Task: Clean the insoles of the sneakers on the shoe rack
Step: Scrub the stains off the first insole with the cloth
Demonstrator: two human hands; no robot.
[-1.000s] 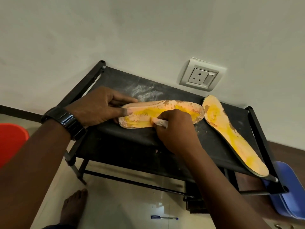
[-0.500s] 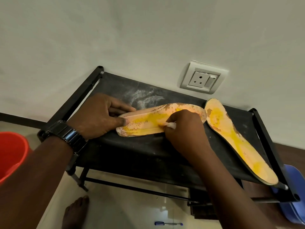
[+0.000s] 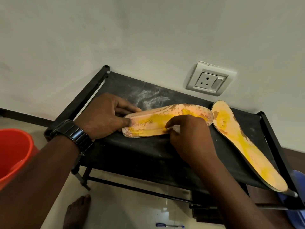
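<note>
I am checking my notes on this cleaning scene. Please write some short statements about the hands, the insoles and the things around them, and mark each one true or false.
1. The left hand holds one end of an insole on the shoe rack. True.
2. The right hand works on this insole with a blue brush. False: it pinches a small white cloth against it.
3. A second insole lies to the right on the rack, and no hand touches it. True.
4. The bucket at the left edge is blue. False: it is red.
5. The watch sits on the right wrist. False: it is on the left wrist.
</note>
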